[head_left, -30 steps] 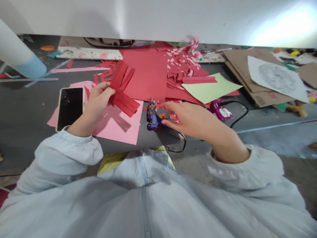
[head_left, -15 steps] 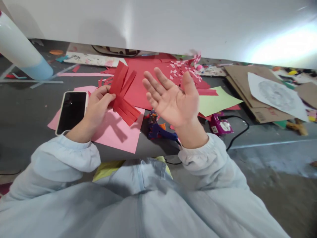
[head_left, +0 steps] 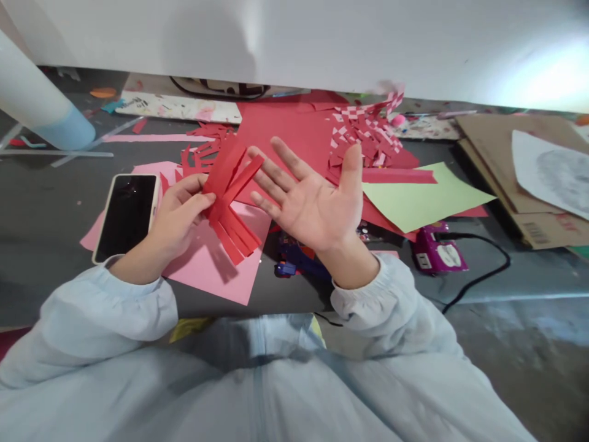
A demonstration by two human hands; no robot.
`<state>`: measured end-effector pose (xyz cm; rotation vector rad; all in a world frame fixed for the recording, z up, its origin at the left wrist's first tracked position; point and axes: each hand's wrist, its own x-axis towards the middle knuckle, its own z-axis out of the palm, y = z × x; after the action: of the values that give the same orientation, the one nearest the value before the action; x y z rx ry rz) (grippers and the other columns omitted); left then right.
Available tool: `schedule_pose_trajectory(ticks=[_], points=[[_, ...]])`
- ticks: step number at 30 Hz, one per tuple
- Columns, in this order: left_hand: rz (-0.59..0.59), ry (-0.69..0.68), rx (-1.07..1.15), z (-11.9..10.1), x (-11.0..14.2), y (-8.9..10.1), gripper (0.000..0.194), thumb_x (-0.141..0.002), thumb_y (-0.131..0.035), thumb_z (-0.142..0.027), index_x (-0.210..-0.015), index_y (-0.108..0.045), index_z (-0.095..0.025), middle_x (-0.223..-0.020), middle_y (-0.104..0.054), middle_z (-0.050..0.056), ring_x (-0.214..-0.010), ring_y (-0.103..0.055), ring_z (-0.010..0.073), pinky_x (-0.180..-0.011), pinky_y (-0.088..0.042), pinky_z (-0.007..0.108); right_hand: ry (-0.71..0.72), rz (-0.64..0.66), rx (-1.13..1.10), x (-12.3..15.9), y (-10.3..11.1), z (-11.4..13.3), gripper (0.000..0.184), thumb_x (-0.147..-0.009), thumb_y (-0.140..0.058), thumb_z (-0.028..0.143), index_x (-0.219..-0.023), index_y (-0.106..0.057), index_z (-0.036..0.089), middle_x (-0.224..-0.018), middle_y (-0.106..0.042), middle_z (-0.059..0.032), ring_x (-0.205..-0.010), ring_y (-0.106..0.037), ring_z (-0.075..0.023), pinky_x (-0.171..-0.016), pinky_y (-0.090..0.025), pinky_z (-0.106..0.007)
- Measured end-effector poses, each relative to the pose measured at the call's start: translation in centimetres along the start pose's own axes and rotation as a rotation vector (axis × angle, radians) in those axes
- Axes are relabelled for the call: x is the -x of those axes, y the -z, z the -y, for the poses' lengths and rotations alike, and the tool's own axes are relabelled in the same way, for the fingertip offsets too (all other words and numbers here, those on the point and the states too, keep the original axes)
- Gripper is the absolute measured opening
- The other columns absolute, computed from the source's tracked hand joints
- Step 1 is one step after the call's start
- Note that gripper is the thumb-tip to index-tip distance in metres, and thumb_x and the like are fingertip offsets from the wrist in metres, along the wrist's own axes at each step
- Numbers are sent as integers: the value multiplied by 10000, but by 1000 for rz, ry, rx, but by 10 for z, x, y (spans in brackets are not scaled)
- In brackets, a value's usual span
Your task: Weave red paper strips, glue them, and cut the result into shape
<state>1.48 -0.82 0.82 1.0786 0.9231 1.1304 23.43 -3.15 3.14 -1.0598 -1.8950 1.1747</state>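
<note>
Pinched between the thumb and fingers of my left hand (head_left: 177,212) is a red paper piece cut into strips (head_left: 230,212), its strips fanning out to the right. My right hand (head_left: 317,199) is open, palm up and fingers spread, with nothing in it. Its fingertips come close to the fanned strips; whether they touch, I cannot tell. Pink paper (head_left: 221,279) lies under the red piece. Partly hidden below my right hand is a dark blue tool (head_left: 292,261) that looks like a glue gun. Behind both hands lies a large red sheet (head_left: 285,126).
A phone (head_left: 126,215) lies left, near a white and blue bottle (head_left: 57,113). Red-and-white checked paper scraps (head_left: 363,138), light green paper (head_left: 426,199), a purple box with a black cord (head_left: 439,252) and cardboard (head_left: 497,153) with a printed sheet (head_left: 552,169) lie right.
The view has shifted, so things on the right appear farther right. My right hand's fingers are now nearer the strips of the red paper. My left hand keeps its hold.
</note>
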Motion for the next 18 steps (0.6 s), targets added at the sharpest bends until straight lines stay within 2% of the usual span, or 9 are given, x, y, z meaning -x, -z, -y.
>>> schedule_pose_trajectory(ticks=[3, 6, 7, 9, 10, 12, 13, 15, 18], points=[[1, 16, 15, -1, 1, 1, 85, -643, -723, -172, -715, -683, -194, -651, -579, -33, -514, -478, 59, -460, -381, 193, 29, 36, -31, -2, -1, -5, 627, -976, -361, 525, -1548, -245, 294, -1545, -448, -164, -1413, -448, -273, -988, -498, -499], [2, 29, 25, -5, 2, -1, 92, -625, -750, -161, -698, -708, -197, -630, -581, -37, -513, -466, 52, -452, -365, 190, -20, -3, -132, -3, 0, -8, 575, -992, -227, 578, -1466, -354, 278, -1430, -540, -161, -1331, -513, -261, -929, -523, -461], [0, 34, 25, -6, 2, -1, 96, -624, -759, -160, -701, -718, -201, -633, -589, -37, -519, -468, 52, -455, -370, 190, -60, -58, -202, -3, 0, -9, 582, -995, -143, 590, -1398, -416, 270, -1347, -587, -154, -1249, -567, -248, -880, -540, -432], [-8, 31, 31, -6, 3, -2, 118, -617, -785, -164, -714, -735, -207, -647, -611, -35, -533, -482, 55, -464, -391, 189, -155, -208, -357, -4, 0, -11, 639, -984, -43, 630, -1143, -536, 256, -1057, -654, -106, -924, -650, -204, -705, -547, -341], [-9, 30, 32, -6, 3, -2, 130, -613, -801, -164, -716, -735, -208, -649, -617, -35, -535, -489, 57, -468, -403, 188, -199, -271, -424, -5, 1, -13, 639, -974, -60, 672, -980, -544, 255, -877, -625, -61, -723, -610, -174, -596, -513, -297], [3, 33, 33, -4, 3, -2, 155, -615, -835, -181, -721, -724, -204, -633, -621, -38, -512, -500, 58, -456, -417, 188, -255, -331, -511, -4, 0, -15, 592, -942, -215, 762, -723, -439, 259, -609, -434, 34, -452, -380, -118, -421, -372, -246], [18, 41, 31, -3, 3, -1, 172, -625, -850, -203, -733, -716, -201, -627, -623, -38, -494, -505, 62, -444, -422, 192, -265, -326, -538, -3, 0, -16, 591, -917, -308, 786, -653, -371, 261, -546, -331, 66, -404, -269, -98, -375, -297, -237], [49, 56, 21, -1, 3, 0, 221, -649, -874, -273, -769, -704, -199, -631, -630, -35, -468, -519, 74, -412, -428, 203, -270, -295, -574, 0, -2, -15, 625, -876, -443, 791, -587, -278, 261, -497, -207, 96, -385, -152, -75, -344, -202, -232], [58, 67, 5, 1, 3, 0, 288, -650, -898, -334, -809, -701, -197, -696, -665, -17, -511, -563, 91, -423, -465, 206, -257, -278, -543, 6, -7, -11, 646, -854, -552, 749, -555, -268, 252, -484, -205, 98, -392, -153, -59, -355, -165, -228]])
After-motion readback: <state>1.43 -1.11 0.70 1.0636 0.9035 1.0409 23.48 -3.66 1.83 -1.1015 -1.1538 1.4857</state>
